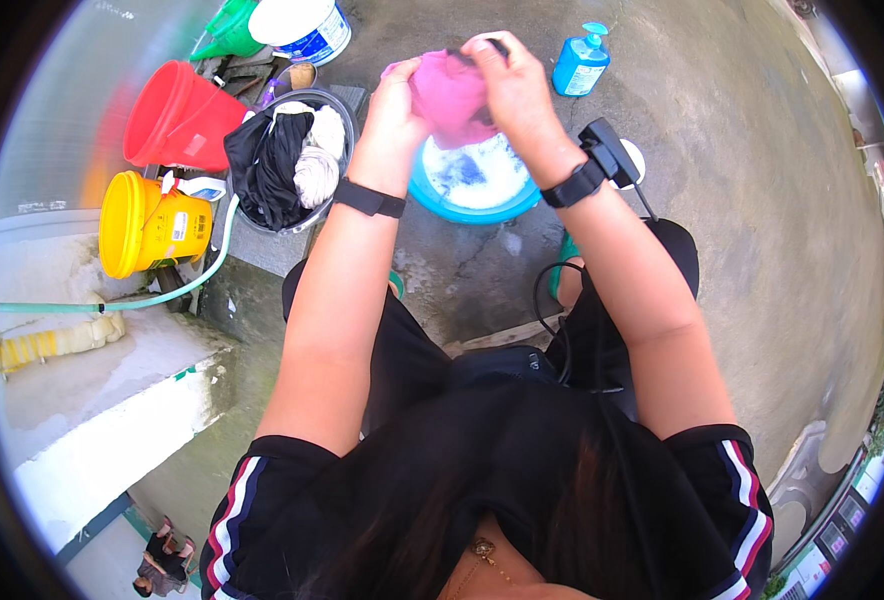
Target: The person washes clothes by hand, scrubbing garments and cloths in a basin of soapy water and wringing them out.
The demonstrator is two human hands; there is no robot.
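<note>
Item, upper centre of the frame: one pink cloth, bunched, blurred, dark in places, hiding the upper rim of a blue basin of white suds. Left hand: grip closed on the cloth's left side, fingers partly hidden. Right hand: grip pinching the upper right of the cloth, by a dark part. Handling, as I judge it: bunch kept over the suds so that drips fall inside the rim; folds worked against each other with even pressure, then turned to bring fresh parts between the fingers; the black strap and cabled black device that I wear held high, neither looking fit for a soaking. Edges: basin rim, curving below the cloth; my knees, either side of centre. Left limit: dark tub of black and white laundry, red bucket and yellow bucket beyond. Upper right: blue pump bottle, near my right hand, easily knocked. Room: broadest on the right, where concrete floor runs past the bottle.
</note>
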